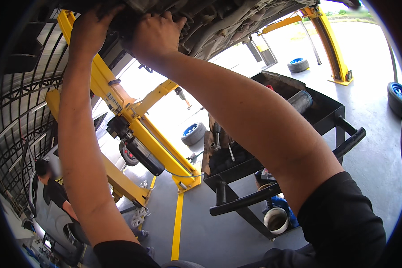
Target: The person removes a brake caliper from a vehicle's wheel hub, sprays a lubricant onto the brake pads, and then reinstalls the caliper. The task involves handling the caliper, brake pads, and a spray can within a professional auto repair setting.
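Observation:
Both my arms reach up to the dark, grimy underside of a raised car (223, 27). At the top left my left hand (89, 33) is against a dark part, its visible fingers bent toward it and their tips lost in shadow. Just right of it, my right hand (156, 35) is closed with curled fingers beside a ribbed black piece (186, 27). What either hand grips is hidden in the dark and by the hands themselves.
Below my right arm stands a black tool cart (324, 111) with hand tools and a white bucket (276, 220). Yellow lift posts (138, 129) rise at left and far right. Wheels with blue rims (193, 133) lie on the grey floor. Another person (58, 190) is at lower left.

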The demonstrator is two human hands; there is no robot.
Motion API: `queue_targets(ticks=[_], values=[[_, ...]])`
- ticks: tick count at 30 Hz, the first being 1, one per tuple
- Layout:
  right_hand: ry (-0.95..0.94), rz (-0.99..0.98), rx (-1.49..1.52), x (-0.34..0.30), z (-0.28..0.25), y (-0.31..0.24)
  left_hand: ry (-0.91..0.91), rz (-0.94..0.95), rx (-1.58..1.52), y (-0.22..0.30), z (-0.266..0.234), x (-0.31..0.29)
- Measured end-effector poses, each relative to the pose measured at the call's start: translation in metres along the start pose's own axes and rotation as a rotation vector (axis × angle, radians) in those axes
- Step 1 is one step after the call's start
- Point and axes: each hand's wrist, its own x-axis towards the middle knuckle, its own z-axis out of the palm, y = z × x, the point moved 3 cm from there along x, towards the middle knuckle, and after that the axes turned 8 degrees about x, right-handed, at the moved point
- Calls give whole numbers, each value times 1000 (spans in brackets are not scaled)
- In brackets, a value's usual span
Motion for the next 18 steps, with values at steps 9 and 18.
queue_targets(ticks=[9,18], values=[[274,-119,54,-8,-5,-1,-26,-506,-489,34,-64,11],[214,18,23,-7,0,-11,38,-440,-392,22,-51,12]])
